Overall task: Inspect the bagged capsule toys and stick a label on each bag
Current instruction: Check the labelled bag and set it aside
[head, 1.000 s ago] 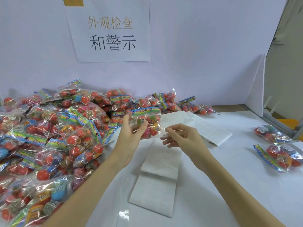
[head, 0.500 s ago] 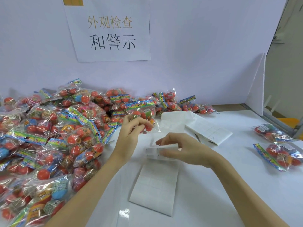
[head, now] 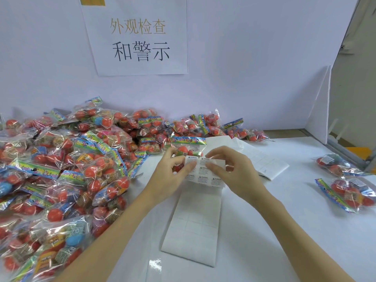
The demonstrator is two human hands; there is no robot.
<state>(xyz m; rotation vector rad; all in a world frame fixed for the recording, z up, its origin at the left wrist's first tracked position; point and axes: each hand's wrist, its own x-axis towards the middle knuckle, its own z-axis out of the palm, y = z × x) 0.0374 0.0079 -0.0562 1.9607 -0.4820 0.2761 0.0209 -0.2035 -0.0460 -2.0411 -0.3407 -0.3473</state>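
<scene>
1. Holding a bag of capsule toys (head: 188,148) up off the white table (head: 284,220), the left hand (head: 173,176) has its fingers curled round the bag's lower part, and its thumb also presses the left edge of the warning-label sheet (head: 205,171).
2. That sheet is my landmark. It hangs right in front of the bag, so the bag sits just behind and above it, colourful header strip on top and running left to right.
3. Right hand (head: 234,169) pinches the sheet's top right edge, fingertips on the upper row of labels. Looks to me like it's about to peel one off.
4. Key relation: the label under the right fingertips is just in front of the bag's clear face, so the sticking move is a short push away from the body. Right hand is nearer the label, left hand nearer the bag.
5. Below the sheet, its used backing strip (head: 195,220) trails down over the table.
6. Left of the sheet is the huge pile of bags (head: 61,169); far right, two bags (head: 345,180) lie apart, probably finished ones. Behind the sheet is another folded label strip (head: 262,159). Nothing blocks the move.
</scene>
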